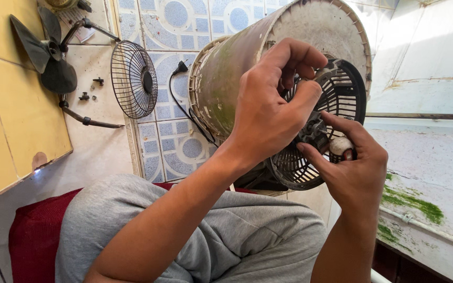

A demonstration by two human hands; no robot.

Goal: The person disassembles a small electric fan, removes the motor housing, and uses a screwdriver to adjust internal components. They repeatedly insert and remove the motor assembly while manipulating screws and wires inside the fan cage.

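- Nearest the camera, grey-clad knees (195, 230) are seen, seated against a dark red cushion (35, 236)
- The right hand (355, 167) is held low at the black rear fan guard (321, 131); its fingers are curled around a small pale, rounded handle (340, 144), pressed against the motor hub (315, 128) at the guard's middle
- The left hand (268, 112) is set over the guard from above; thumb and forefinger are pinched together at the hub, but what sits between them cannot be made out
- The guard is propped against a weathered drum-shaped bucket (226, 78), laid on its side, streaked with green; its inside is not shown
- Floor beneath: blue and white patterned tiles (176, 141), with a black power cord (184, 105) trailed across them
- To the right, a stained white wall (425, 157) with green moss patches (410, 202) low down
- Further left, a wire front grille (133, 78) is stood on edge, just beside small black screws (91, 89)
- Farthest, a dark fan blade (48, 52) is lain by a yellow tiled surface (11, 115)
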